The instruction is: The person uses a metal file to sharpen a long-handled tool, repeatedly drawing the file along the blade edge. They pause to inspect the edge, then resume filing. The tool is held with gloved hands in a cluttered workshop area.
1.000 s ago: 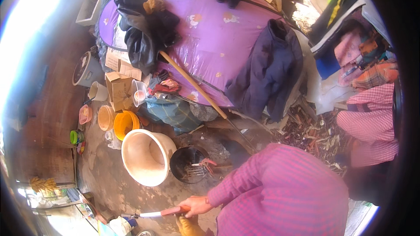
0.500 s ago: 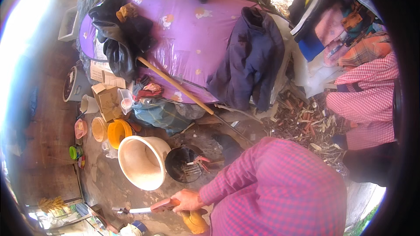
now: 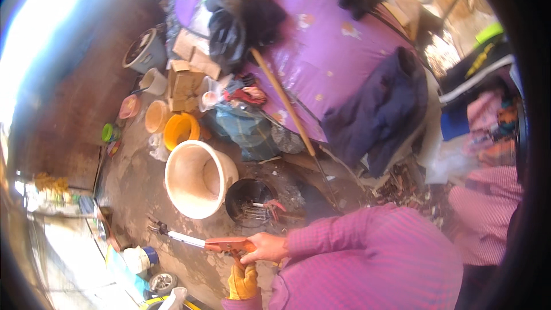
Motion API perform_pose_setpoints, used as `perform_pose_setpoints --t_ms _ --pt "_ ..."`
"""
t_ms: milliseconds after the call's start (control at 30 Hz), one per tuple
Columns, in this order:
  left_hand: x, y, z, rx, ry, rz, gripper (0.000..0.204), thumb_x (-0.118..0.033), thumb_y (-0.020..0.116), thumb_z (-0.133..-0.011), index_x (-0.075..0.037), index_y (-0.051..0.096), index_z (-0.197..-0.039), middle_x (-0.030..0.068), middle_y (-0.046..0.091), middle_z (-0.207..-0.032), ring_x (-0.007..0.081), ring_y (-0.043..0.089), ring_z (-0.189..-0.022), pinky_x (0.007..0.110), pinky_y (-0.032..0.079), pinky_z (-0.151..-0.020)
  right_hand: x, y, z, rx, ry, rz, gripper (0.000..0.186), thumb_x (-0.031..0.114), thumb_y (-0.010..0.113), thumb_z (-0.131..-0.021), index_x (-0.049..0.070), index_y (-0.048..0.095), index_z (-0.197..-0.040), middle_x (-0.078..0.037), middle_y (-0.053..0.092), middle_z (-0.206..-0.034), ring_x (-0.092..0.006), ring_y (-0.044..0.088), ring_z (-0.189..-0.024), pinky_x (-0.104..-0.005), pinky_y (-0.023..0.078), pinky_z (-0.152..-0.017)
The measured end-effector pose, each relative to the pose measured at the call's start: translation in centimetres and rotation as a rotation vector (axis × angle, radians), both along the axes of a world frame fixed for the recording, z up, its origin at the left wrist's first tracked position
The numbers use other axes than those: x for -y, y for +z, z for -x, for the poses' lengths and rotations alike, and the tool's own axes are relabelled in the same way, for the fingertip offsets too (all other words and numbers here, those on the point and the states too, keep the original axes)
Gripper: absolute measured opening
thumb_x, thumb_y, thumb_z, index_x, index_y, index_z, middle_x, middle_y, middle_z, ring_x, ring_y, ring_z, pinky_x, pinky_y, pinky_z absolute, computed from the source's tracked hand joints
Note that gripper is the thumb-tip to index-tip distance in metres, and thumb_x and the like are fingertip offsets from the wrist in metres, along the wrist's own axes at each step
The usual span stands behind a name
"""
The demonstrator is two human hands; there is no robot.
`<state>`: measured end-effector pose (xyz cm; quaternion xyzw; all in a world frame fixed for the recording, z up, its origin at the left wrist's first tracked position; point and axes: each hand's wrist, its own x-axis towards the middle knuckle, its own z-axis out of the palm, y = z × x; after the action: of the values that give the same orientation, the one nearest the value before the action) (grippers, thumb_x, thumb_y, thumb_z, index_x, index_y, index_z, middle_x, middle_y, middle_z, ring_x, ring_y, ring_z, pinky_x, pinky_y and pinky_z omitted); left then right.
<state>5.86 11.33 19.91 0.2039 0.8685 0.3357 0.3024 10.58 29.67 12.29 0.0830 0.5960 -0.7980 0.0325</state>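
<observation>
My bare right hand (image 3: pixel 268 247) is closed round the orange-brown handle of a long grabber-like tool (image 3: pixel 186 239). Its pale shaft points left, ending in a dark jaw-like tip over the floor. Below the handle, my left hand (image 3: pixel 242 282), in a yellow-tan glove, has its fingers curled at the handle's lower part; its grip is partly hidden. Beyond the tool stands a large cream tub (image 3: pixel 175 186), tilted toward me in view. Beside it sits a black round basin (image 3: pixel 234 209) holding a pronged metal piece and something red-handled.
An orange bucket (image 3: pixel 182 129), a cardboard box (image 3: pixel 185 86) and a blue-green bag (image 3: pixel 247 132) stand farther back. A wooden pole (image 3: pixel 281 97) leans on a purple-covered surface (image 3: pixel 321 63) with a dark jacket (image 3: pixel 381 115). A small wheel (image 3: pixel 163 282) lies lower left; another person's checked sleeve (image 3: pixel 485 212) shows right.
The view has turned, shifting the far things right. The tool now slopes down toward my right hand. My gloved left hand, earlier lower and mostly behind my right arm, now meets the handle from below.
</observation>
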Motion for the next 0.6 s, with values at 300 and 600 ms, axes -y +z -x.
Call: perform_pose_setpoints --t_ms 300,600 --pt "1.6 -2.9 0.9 0.356 0.255 -0.599 0.070 -0.069 0.049 -0.103 -0.006 0.059 -0.133 0.0108 0.069 -0.086 0.0144 0.059 -0.063 0.025 0.045 -0.058 -0.6 4.7 0.9 -0.244 0.000 -0.112 0.058 0.038 0.084 -0.084 0.002 0.069 -0.127 -0.013 0.061 -0.122 -0.0286 0.058 -0.118 -0.0371 0.048 -0.101" --pt "5.0 -7.8 -4.0 0.470 0.975 -0.904 0.059 -0.054 0.045 -0.108 -0.009 0.051 -0.145 0.0126 0.066 -0.124 0.0254 0.068 -0.101 0.037 0.055 -0.085 5.8 6.7 1.0 -0.324 0.026 0.117 0.048 0.032 0.079 -0.093 0.003 0.067 -0.130 -0.013 0.065 -0.124 -0.0299 0.062 -0.116 -0.0384 0.047 -0.104"
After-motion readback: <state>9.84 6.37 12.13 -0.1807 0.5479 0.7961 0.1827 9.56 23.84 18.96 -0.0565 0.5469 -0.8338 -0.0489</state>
